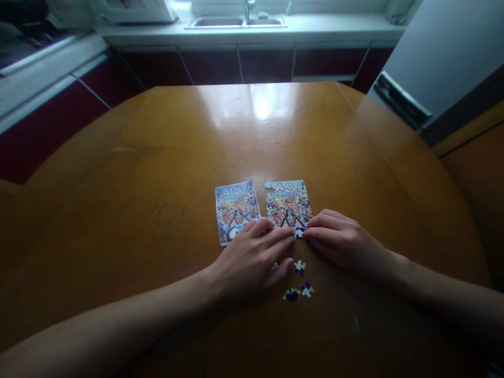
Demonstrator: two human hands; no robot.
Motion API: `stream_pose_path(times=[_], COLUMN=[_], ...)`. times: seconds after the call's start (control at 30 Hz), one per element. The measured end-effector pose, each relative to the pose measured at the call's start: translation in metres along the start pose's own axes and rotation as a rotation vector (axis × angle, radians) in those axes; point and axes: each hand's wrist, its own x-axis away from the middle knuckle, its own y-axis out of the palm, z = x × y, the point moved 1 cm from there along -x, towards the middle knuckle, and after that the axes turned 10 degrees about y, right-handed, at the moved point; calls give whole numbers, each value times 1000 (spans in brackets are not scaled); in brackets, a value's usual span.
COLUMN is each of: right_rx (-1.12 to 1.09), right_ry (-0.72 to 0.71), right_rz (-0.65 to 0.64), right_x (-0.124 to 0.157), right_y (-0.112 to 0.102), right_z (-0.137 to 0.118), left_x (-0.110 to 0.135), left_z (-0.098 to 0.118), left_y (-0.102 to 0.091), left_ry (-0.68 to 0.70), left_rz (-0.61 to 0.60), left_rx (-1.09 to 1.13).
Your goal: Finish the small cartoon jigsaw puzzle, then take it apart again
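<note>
A small, partly built colourful jigsaw [289, 202] lies flat on the round wooden table [165, 157]. To its left lies a printed picture card [235, 209] with the same cartoon design. My left hand [252, 260] rests flat with its fingers stretched toward the jigsaw's lower edge. My right hand [342, 241] comes in from the right, its fingertips pressed together on a small puzzle piece [299, 232] at that edge. Three loose pieces lie just below my hands: one white and blue [300, 266], one darker [292, 295], one beside it [307, 289].
Behind the table runs a kitchen counter with a sink [236, 22] and dark red cabinet fronts [212, 65]. A grey appliance with a handle [425, 68] stands at the right. Another counter [39, 68] runs along the left.
</note>
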Motion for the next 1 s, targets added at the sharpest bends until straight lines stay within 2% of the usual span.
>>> stream_pose_path(times=[0.53,0.77,1.0], right_rx=[175,-2,113], right_ry=[30,139,83], right_rz=[-36,122,-5], right_x=[0,0,-1], right_y=[-5,-9,-7], right_z=[-5,1,-2], left_x=[-1,-2,-1], left_z=[-1,-1,-3], left_y=[2,2,2], left_ry=[-7,7,-31], left_rz=[-25,-44,-3], left_rx=[2,-53,-72])
